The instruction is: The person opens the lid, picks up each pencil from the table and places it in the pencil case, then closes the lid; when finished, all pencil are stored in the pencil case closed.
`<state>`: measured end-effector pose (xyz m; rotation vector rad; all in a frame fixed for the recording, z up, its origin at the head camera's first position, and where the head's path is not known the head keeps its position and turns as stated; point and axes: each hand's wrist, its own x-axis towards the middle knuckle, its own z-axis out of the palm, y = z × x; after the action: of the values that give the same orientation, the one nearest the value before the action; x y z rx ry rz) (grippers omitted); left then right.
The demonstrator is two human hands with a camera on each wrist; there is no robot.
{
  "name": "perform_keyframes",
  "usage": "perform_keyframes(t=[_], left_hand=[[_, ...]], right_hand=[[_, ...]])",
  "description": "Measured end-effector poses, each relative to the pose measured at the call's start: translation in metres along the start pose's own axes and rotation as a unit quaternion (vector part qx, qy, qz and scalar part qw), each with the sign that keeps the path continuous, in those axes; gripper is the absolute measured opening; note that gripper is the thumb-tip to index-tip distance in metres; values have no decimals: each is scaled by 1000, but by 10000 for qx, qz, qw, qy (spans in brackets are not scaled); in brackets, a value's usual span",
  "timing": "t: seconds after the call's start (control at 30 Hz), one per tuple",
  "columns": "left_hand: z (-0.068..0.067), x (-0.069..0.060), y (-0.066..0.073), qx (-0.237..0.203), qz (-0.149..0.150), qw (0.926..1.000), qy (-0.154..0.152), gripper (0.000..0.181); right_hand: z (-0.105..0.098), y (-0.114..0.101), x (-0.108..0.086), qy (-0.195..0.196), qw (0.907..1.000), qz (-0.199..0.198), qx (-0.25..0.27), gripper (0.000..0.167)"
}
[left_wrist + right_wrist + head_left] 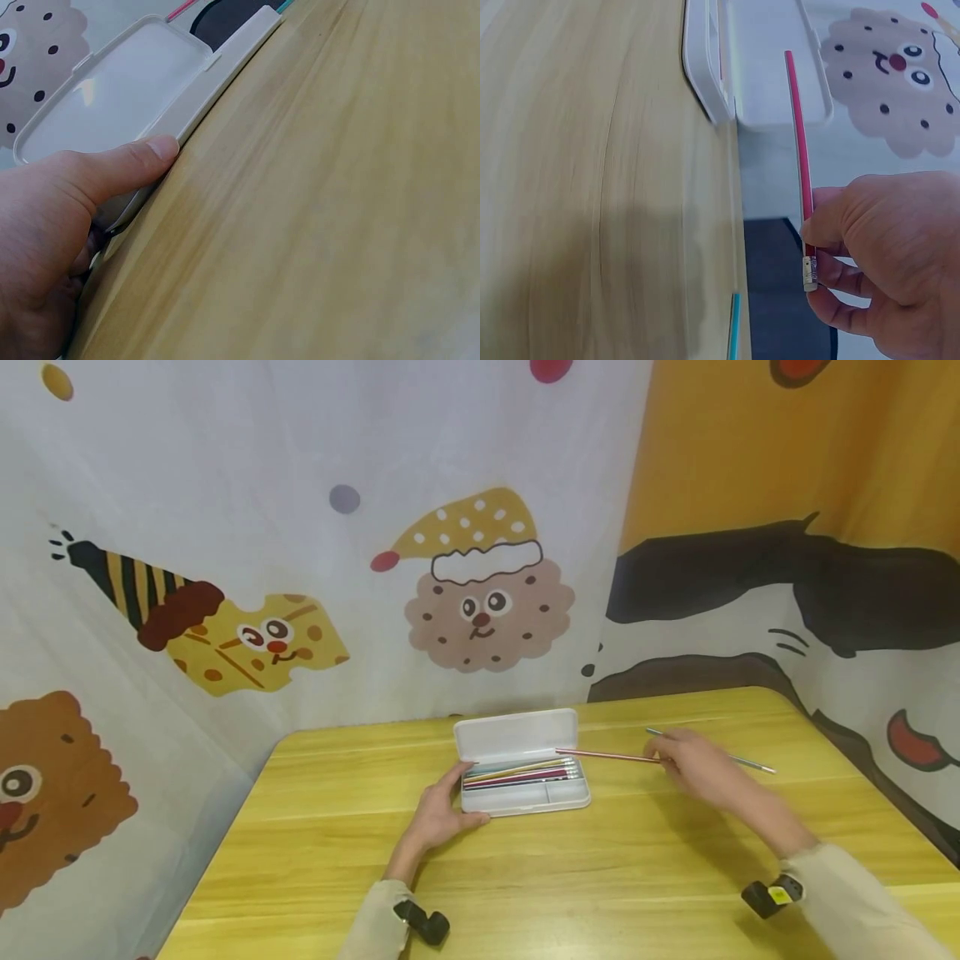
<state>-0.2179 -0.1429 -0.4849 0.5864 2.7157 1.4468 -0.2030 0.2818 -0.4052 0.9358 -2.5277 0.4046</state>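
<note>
A white pencil case (510, 798) lies on the table with its lid (517, 735) raised at the back. Several pencils (517, 774) lie lengthwise inside, their eraser ends to the right. My left hand (435, 814) grips the case's left end, thumb at the front edge; in the left wrist view some of its fingers are hidden. To the right of the case, my right hand (693, 768) pinches a red pencil (798, 127) near its eraser end. That pencil points left, its far end by the lid's right side in the head view.
A teal pencil (753, 766) lies on the wooden table (525, 893), partly behind my right hand. Behind the table's back edge hangs a curtain (300, 468) with cartoon prints. A small black camera is on each wrist.
</note>
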Motion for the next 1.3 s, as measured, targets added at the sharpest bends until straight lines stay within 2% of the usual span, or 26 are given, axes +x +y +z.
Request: perform_keyframes(t=[0.3,0.7,0.9,1.3], left_hand=[[-1,0,1,78,23,10000,-29,89],[0,1,3,185,-68,9998,-24,88],[0,1,3,212,-103,9997,-30,89],[0,1,0,128,-10,9999,-32,89]], right_hand=[[21,-21,26,-275,9995,122,118,25],[53,-37,55,-323,9991,-229,152,24],[63,-46,65,-431,9982,-317,271,23],[76,-60,78,-709,9968,-308,184,24]])
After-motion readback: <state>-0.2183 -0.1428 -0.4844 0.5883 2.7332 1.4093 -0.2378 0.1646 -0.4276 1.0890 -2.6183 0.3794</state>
